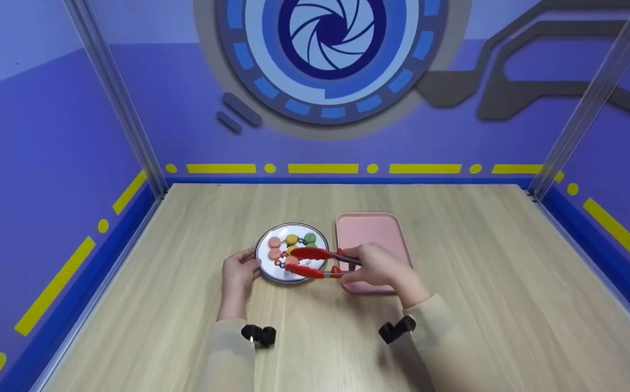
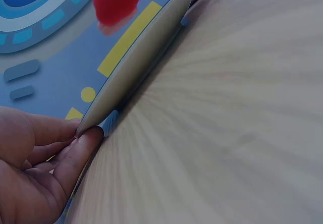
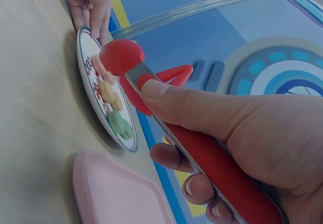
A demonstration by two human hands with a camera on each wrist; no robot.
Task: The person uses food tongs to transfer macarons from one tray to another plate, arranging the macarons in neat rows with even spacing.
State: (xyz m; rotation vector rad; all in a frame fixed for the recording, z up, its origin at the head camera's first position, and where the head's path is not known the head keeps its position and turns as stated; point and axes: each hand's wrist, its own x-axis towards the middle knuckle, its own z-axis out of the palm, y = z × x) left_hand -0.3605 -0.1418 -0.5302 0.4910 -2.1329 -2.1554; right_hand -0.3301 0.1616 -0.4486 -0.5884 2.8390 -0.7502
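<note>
A round white plate (image 1: 264,251) with a dark rim bears several macarons: pink ones (image 1: 275,242) at the left, yellow ones (image 1: 291,239) in the middle, green ones (image 1: 310,238) at the right. My left hand (image 1: 238,272) pinches the plate's left edge between thumb and fingers, as the left wrist view also shows. My right hand (image 1: 377,267) grips red-tipped metal tongs (image 1: 312,253), thumb on one arm and fingers curled under the other. Over the plate, the tongs' spread tips lie around a pink macaron (image 1: 291,261) at the front and partly cover the yellow ones.
Right beside the plate lies a pink rectangular tray (image 1: 369,226), partly under my right hand and the tongs. The wooden table (image 1: 456,228) is enclosed by blue-purple printed walls (image 1: 315,152) at the back and both sides.
</note>
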